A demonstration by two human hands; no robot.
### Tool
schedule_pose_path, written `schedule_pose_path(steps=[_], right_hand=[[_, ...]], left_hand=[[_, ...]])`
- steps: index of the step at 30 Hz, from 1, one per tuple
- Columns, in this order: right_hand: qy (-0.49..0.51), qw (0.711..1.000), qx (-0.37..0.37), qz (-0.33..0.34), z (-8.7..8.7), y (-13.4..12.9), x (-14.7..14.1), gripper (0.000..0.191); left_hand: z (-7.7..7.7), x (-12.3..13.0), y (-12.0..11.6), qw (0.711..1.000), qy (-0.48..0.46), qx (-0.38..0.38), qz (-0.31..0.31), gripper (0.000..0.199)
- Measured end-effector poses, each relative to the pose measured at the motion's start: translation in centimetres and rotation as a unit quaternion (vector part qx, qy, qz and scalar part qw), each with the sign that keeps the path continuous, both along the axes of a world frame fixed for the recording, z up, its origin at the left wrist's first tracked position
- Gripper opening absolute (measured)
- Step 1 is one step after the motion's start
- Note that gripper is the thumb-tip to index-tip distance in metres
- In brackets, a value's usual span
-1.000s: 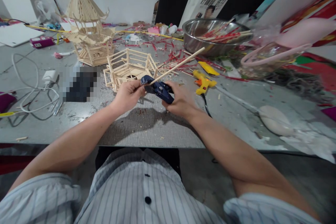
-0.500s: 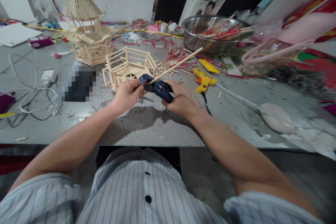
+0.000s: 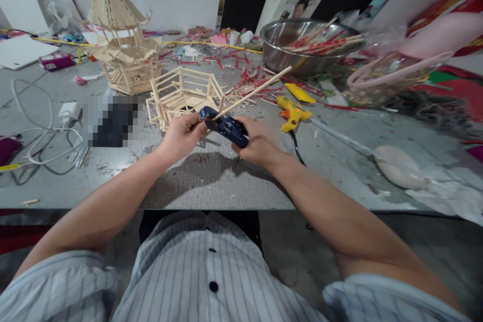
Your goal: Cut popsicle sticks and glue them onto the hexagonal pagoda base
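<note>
My right hand (image 3: 258, 143) is closed round a dark blue hand cutter (image 3: 228, 128), whose head points left. A thin wooden stick (image 3: 256, 91) slants up and right from the cutter's jaws. My left hand (image 3: 183, 136) is closed in a pinch at the stick's lower end, against the cutter's head; the fingertips are partly hidden there. Just behind both hands stands a low wooden stick frame with railings (image 3: 184, 93), open at the top. Farther back on the left rises a pagoda model (image 3: 124, 50) made of similar sticks, with a pointed roof.
Right of my hands lies a yellow glue gun (image 3: 292, 113) with a black cord. Behind it are red-and-wood scraps (image 3: 251, 80) and a steel bowl (image 3: 309, 63) of sticks. A pink-handled basket (image 3: 396, 78) stands at right. A white charger (image 3: 70, 110) and a blurred-out dark object (image 3: 113, 121) lie left.
The view has shifted very slightly. Both hands, the cutter and the stick keep nearly the same pose.
</note>
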State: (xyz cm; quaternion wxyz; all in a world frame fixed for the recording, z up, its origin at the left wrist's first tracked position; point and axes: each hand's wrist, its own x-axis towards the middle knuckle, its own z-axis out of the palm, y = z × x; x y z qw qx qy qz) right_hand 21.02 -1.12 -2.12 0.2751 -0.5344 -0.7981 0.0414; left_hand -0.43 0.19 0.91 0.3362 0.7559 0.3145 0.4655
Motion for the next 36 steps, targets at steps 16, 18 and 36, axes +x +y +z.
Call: schedule_pose_path(steps=[16, 18, 36], right_hand=[[-0.016, 0.999, -0.044, -0.017, 0.8, -0.7, -0.1, 0.042], [-0.022, 0.998, -0.047, -0.025, 1.0, -0.8, -0.1, 0.039], [0.005, 1.0, -0.022, 0.02, 0.0, -0.1, -0.2, 0.052]], left_hand=[[0.0, -0.2, 0.2, 1.0, 0.013, 0.011, 0.016, 0.041], [0.0, -0.1, 0.2, 1.0, 0.007, 0.011, 0.019, 0.04], [0.5, 0.1, -0.3, 1.0, 0.011, 0.006, -0.003, 0.053]])
